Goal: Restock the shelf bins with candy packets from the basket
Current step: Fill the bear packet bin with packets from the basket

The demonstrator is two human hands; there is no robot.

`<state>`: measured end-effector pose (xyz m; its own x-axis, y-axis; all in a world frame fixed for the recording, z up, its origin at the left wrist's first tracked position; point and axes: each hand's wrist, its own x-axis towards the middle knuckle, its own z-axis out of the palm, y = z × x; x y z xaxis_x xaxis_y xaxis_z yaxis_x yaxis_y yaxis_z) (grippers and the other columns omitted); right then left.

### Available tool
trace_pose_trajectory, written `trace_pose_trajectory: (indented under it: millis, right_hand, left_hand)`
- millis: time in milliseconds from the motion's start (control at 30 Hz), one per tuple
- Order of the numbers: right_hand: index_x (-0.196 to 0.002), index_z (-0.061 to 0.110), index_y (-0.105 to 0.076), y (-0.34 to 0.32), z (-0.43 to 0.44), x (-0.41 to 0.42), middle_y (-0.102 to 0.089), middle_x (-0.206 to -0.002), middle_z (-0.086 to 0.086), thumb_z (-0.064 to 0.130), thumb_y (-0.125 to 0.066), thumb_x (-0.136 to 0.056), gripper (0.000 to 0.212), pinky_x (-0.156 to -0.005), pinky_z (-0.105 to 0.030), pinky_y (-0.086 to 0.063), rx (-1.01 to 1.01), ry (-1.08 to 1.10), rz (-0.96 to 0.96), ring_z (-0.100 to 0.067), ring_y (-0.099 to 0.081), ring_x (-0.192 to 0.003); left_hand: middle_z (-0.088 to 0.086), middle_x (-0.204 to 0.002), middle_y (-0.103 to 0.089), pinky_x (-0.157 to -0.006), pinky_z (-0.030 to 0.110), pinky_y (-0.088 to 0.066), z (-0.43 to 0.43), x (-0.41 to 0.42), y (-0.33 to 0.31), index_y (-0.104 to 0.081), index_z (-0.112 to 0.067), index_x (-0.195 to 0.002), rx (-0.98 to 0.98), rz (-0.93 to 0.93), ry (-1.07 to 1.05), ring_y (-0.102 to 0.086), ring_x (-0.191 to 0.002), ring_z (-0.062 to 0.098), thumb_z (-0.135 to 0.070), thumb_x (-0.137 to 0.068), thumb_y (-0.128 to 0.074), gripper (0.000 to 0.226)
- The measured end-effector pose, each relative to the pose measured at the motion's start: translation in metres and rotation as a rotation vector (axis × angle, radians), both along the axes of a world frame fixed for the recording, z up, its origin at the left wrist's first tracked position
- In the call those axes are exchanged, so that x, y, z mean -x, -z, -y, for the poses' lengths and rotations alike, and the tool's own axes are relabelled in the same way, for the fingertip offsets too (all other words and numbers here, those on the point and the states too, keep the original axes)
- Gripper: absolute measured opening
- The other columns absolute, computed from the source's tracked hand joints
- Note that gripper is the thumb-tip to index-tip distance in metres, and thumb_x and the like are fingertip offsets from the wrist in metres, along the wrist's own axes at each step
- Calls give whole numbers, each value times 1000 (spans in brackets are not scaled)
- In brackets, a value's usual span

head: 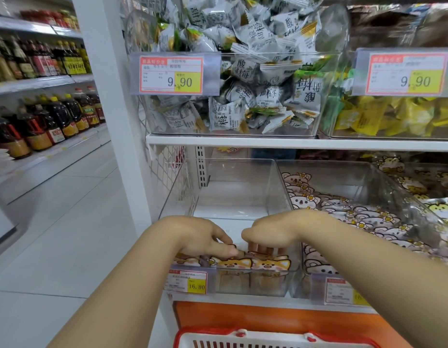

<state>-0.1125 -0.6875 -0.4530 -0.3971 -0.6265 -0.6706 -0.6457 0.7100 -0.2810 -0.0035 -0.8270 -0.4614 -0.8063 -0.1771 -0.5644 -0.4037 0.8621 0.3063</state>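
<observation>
Candy packets (253,263) upright at front of lower clear bin (233,197). Left grip (203,237) pinches one top edge; right grip (275,231), fingers (269,248) straight, presses row from behind. Likely light, crinkly, slippery film: take by sealed edge.

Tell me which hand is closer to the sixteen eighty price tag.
Left. The left hand is directly above the 16.80 price tag, on the fox packets; the right hand is also above it but farther to the right.
</observation>
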Motion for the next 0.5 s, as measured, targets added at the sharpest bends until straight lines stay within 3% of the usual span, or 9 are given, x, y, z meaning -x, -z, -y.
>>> trace_pose_trajectory:
  millis: [100, 233, 300, 367, 433, 500]
  right_hand:
    - [-116, 12, -64, 3, -5, 0, -62, -117, -9, 42, -25, -101, 51, -99, -42, -48, 43, -129, -171, -26, -59, -102]
    - [-92, 5, -57, 3, -16, -3, -55, -102, -12, 32, -29, -105, 41, -83, -35, -43, 128, -193, -290, -26, -50, -94]
    - [-105, -3, -62, 1, -22, -3, -61, -111, -16, 28, -31, -105, 43, -90, -38, -47, 183, -200, -319, -30, -54, -102]
    - [-113, 2, -66, -1, -31, -5, -66, -116, -15, 28, -35, -103, 42, -94, -43, -49, 289, -188, -342, -30, -59, -107]
    - [-111, 10, -68, -4, -45, -9, -71, -109, -6, 29, -39, -101, 36, -89, -41, -52, 412, -198, -404, -23, -63, -101]
    - [-118, 23, -68, -8, -61, -17, -72, -111, 6, 31, -44, -100, 32, -88, -35, -52, 548, -212, -477, -15, -63, -101]
  left_hand:
    - [-10, -125, -67, -60, 21, -40, -2, -1, 0, -53, -45, -137, -6, -38, -7, -63, -97, 8, -71, -92, -43, 53]
    - [-7, -127, -65, -60, 21, -40, -2, -3, 1, -60, -43, -131, -10, -101, -35, -56, -88, 9, -68, -95, -43, 47]
    - [-8, -132, -63, -73, 26, -45, -3, -5, 1, -59, -40, -134, -6, -145, -53, -59, -96, 12, -66, -95, -46, 48]
    - [-8, -139, -59, -88, 29, -47, -9, -9, 3, -54, -40, -139, 3, -222, -98, -59, -110, 14, -62, -96, -50, 49]
    - [-10, -142, -55, -103, 37, -45, -18, -15, 7, -52, -42, -140, 66, -383, -152, -56, -121, 14, -59, -96, -53, 47]
    - [-15, -136, -59, -108, 44, -41, -31, -25, 11, -54, -42, -137, 158, -633, -177, -56, -123, 14, -51, -97, -54, 40]
